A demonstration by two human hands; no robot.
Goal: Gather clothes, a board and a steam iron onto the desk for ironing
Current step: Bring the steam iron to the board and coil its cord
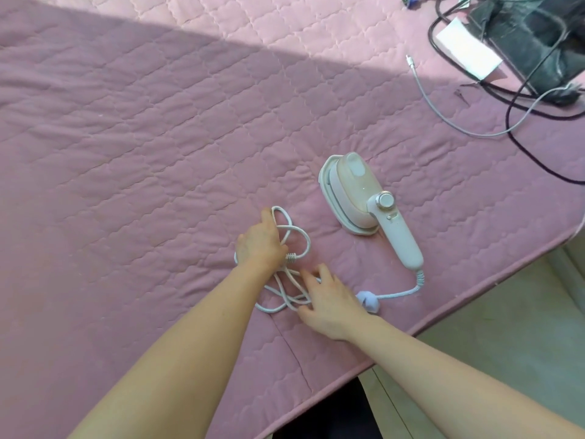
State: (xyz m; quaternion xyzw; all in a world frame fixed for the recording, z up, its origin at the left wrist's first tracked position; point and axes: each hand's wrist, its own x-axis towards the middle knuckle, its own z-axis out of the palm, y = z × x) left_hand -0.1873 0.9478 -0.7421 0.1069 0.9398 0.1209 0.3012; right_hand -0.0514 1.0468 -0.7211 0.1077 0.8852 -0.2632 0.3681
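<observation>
A small white and pale pink steam iron lies on a pink quilted bed cover, handle pointing toward me. Its white cord runs from the handle end past a pale blue strap into loose loops left of the iron. My left hand grips the cord loops near the ribbed plug end. My right hand rests on the lower loops with fingers spread. No clothes or board are in view.
At the top right lie a dark bag, a white card, black cables and a grey charging cable. The bed's edge runs diagonally at the right, with pale floor beyond it.
</observation>
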